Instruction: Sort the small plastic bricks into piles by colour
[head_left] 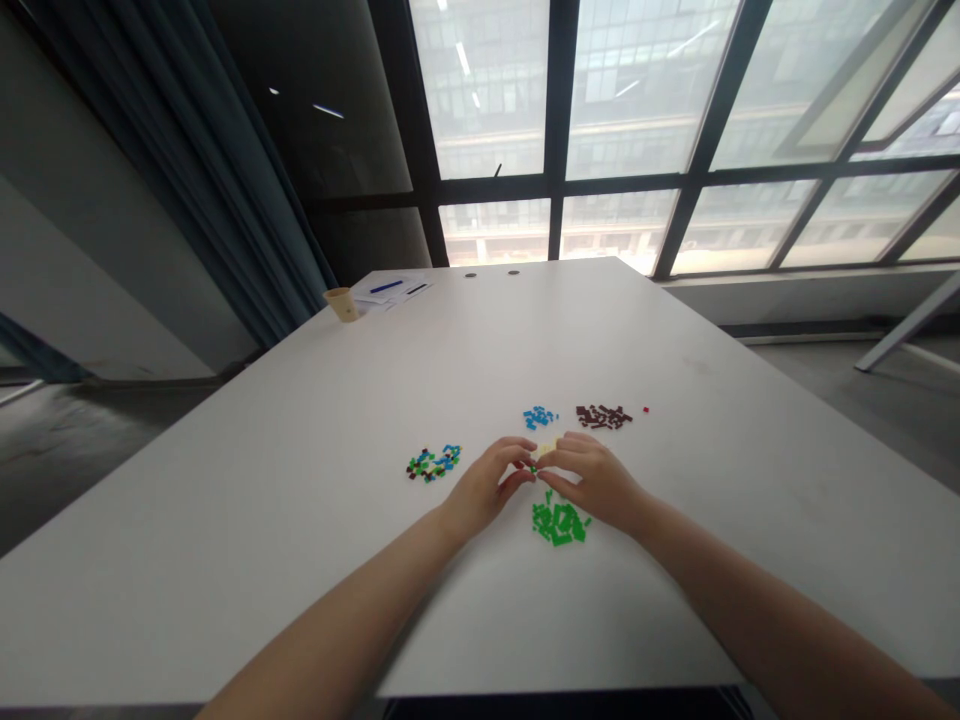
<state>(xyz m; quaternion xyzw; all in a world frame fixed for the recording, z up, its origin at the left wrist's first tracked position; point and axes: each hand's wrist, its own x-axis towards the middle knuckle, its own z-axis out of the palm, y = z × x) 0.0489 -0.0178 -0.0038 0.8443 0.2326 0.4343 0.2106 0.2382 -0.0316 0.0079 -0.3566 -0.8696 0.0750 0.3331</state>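
Observation:
My left hand (498, 476) and my right hand (592, 472) meet over the table, fingertips almost touching. Both are closed in a pinch around a small green toy brick (533, 468), mostly covered by the fingers. A bit of dark red shows by my left fingers; I cannot tell if it is joined to the green one. Pale yellow bricks (547, 449) lie just behind, partly hidden by my right hand. Nearer me is a heap of green bricks (559, 522). Blue bricks (538, 417) and dark brown bricks (602, 417) lie in separate heaps beyond the hands.
Left of my hands, mixed green, blue and brown bricks (433, 463) are spread out. One red brick (646, 409) sits right of the brown heap. At the white table's (300, 480) far left stand a paper cup (343, 305) and papers (382, 295) with a blue pen (386, 287).

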